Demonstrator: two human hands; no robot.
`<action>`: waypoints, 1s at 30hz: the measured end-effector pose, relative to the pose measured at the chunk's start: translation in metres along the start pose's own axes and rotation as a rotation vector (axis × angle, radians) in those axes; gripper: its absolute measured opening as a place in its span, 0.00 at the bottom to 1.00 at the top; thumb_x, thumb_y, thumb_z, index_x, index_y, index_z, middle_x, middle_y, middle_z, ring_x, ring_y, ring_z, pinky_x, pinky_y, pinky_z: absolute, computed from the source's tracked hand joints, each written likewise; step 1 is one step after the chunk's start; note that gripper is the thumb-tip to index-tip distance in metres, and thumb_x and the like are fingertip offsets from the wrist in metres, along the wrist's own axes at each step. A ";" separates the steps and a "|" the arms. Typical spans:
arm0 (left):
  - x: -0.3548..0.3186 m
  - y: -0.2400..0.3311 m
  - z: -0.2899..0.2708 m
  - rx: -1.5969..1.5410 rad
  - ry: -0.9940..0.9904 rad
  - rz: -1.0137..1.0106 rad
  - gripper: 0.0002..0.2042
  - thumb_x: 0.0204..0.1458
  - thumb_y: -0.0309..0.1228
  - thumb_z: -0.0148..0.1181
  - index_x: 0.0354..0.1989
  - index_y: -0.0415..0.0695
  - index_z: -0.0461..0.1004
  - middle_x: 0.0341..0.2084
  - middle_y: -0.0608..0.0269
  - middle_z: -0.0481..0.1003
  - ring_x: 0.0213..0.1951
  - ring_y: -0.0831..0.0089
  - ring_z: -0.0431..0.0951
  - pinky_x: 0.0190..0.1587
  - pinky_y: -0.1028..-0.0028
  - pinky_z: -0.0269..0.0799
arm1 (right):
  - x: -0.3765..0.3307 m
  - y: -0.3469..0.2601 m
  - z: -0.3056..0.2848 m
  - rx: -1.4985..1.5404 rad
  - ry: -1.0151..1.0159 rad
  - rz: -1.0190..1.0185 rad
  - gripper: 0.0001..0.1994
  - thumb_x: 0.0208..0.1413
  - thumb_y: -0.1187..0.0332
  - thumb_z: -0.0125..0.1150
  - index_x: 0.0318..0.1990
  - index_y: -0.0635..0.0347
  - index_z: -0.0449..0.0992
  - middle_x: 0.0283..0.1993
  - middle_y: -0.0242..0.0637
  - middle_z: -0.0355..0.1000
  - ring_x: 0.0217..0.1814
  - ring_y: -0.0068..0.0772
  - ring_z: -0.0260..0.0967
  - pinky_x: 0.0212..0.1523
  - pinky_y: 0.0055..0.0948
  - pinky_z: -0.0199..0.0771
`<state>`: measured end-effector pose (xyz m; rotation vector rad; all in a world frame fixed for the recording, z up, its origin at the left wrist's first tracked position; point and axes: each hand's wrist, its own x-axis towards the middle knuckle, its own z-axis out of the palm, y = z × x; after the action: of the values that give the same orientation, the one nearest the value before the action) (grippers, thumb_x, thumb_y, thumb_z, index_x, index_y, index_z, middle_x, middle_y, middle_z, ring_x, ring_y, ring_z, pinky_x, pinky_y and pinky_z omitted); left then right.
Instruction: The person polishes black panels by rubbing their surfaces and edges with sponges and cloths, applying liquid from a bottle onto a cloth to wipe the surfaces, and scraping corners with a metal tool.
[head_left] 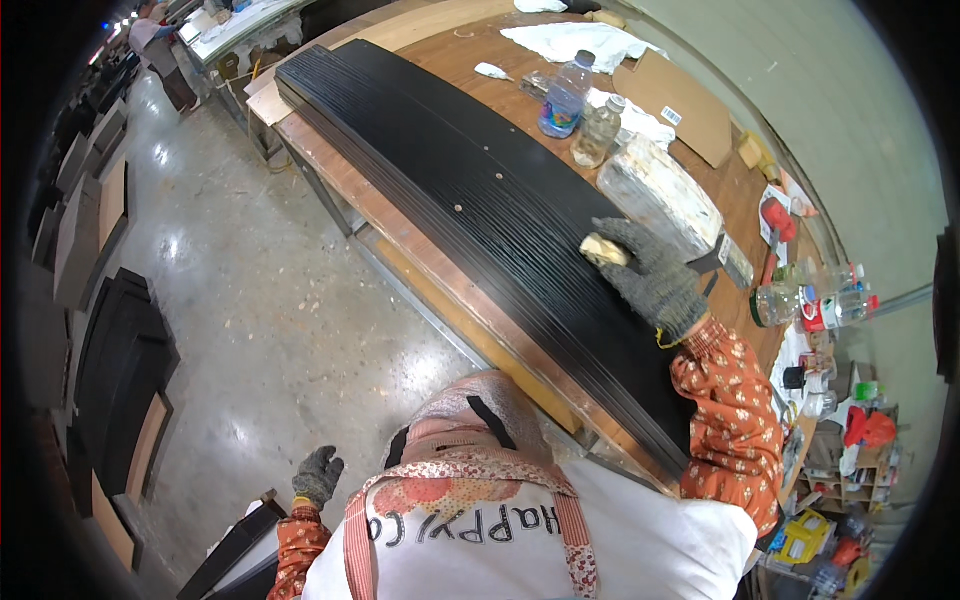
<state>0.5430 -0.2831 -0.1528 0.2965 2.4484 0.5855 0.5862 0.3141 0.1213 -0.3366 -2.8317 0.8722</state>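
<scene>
A long black panel (520,190) with a curved far edge and a grooved near side lies on the wooden workbench (470,60). My right hand (650,270), in a grey knitted glove, rests on the panel's right part. Its fingers close round a small pale cream wad (604,250), pressed on the black surface; its exact kind is unclear. Several small pale spots dot the panel. My left hand (318,476), also gloved, hangs low at the left, away from the bench. It holds nothing, its thumb apart from the fingers. A black board (235,545) is nearest to it.
Behind the panel stand a blue-labelled bottle (566,95), a smaller bottle (598,132) and a white-wrapped block (660,195). Cardboard (675,105) lies farther back. More bottles (815,305) lie at the right. Black panels (125,370) stand on the left floor. Another person (165,55) is far left.
</scene>
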 end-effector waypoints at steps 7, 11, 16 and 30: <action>0.039 -0.035 0.041 -0.518 0.064 -0.121 0.21 0.54 0.41 0.62 0.53 0.41 0.74 0.44 0.49 0.78 0.45 0.55 0.80 0.49 0.62 0.74 | 0.139 -0.030 0.048 -0.110 0.022 -0.198 0.22 0.55 0.67 0.65 0.58 0.55 0.73 0.54 0.41 0.75 0.55 0.37 0.73 0.56 0.33 0.72; 0.026 -0.081 0.057 -0.064 0.138 0.165 0.22 0.54 0.39 0.63 0.54 0.41 0.73 0.43 0.49 0.79 0.43 0.55 0.80 0.49 0.63 0.75 | 0.215 -0.036 0.079 -0.013 0.050 -0.291 0.22 0.54 0.66 0.65 0.57 0.53 0.74 0.54 0.41 0.74 0.57 0.38 0.73 0.57 0.32 0.72; 0.066 -0.076 0.024 -0.207 0.215 0.034 0.21 0.54 0.38 0.62 0.54 0.40 0.73 0.43 0.49 0.79 0.43 0.56 0.80 0.48 0.64 0.75 | 0.316 -0.069 0.117 -0.158 0.095 -0.466 0.22 0.55 0.62 0.65 0.57 0.56 0.73 0.55 0.46 0.73 0.58 0.43 0.71 0.60 0.35 0.70; 0.197 -0.112 -0.094 -0.314 -0.114 -0.034 0.18 0.56 0.33 0.60 0.52 0.38 0.72 0.39 0.57 0.80 0.40 0.69 0.80 0.45 0.71 0.75 | 0.229 -0.068 0.066 -0.047 0.003 -0.240 0.21 0.52 0.69 0.64 0.54 0.59 0.74 0.55 0.46 0.73 0.58 0.47 0.70 0.59 0.39 0.70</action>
<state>0.3212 -0.3467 -0.2365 0.1551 2.2067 0.8986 0.3406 0.2837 0.1255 -0.0016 -2.8163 0.7550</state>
